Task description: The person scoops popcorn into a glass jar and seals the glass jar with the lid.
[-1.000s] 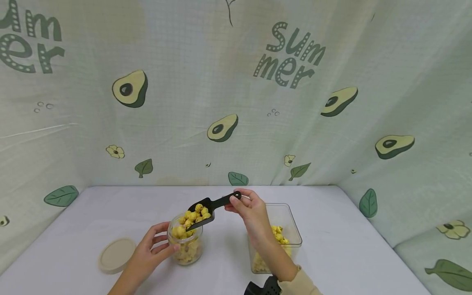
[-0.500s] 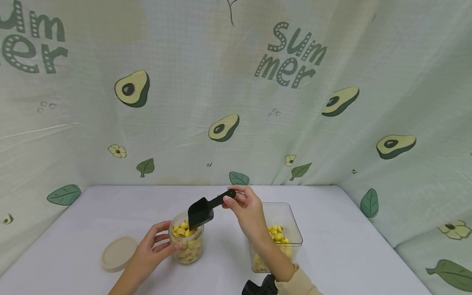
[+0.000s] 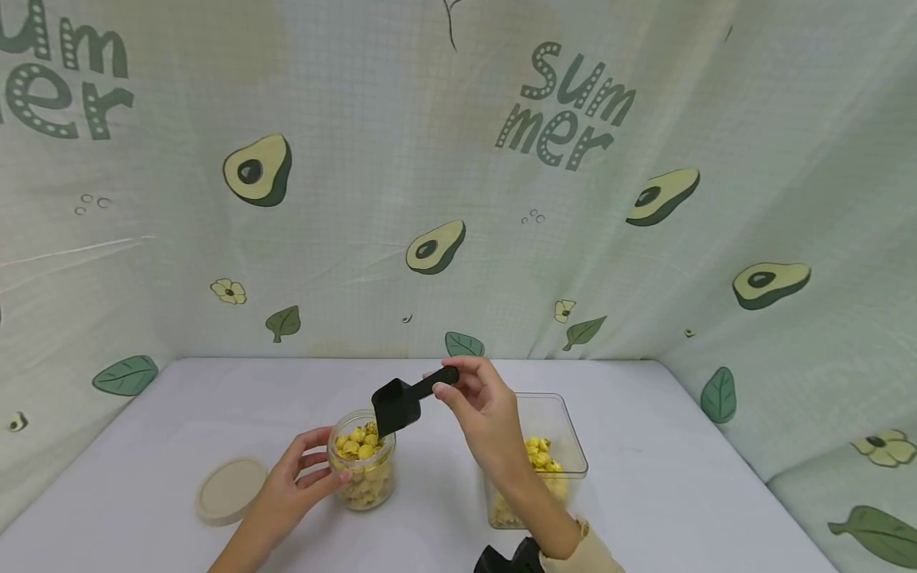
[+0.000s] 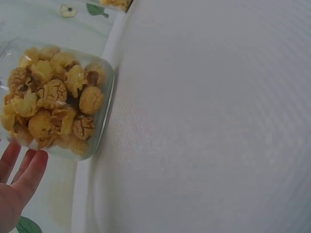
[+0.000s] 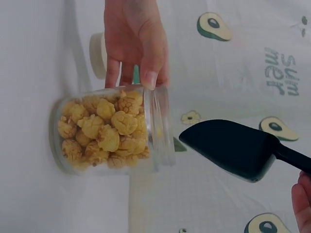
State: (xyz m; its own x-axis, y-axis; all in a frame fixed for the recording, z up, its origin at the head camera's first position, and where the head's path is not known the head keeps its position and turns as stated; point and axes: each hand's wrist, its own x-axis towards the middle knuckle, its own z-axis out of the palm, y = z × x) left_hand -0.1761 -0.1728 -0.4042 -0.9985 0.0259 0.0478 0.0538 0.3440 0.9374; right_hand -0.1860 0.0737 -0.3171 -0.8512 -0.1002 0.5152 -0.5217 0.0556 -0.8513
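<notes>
Leftmost on the white table (image 3: 645, 477) lies a round beige lid (image 3: 231, 491), flat, just left of the person's forearm. The left hand (image 3: 297, 481) grips a clear glass jar (image 5: 163, 127), thumb on the near side, other fingers around its left. The jar stands upright left of the table's middle, filled with yellow popcorn (image 3: 358, 447). Just above its mouth, on the right, hangs a black scoop (image 3: 396, 406), tilted tip-down and apart from the rim. The right hand (image 3: 483, 406), well apart from the left, pinches the end of its handle. Farther right stands a clear tub (image 3: 542, 407) with more popcorn, partly hidden behind the right forearm, its beige sleeve (image 3: 582, 553) nearest me.
</notes>
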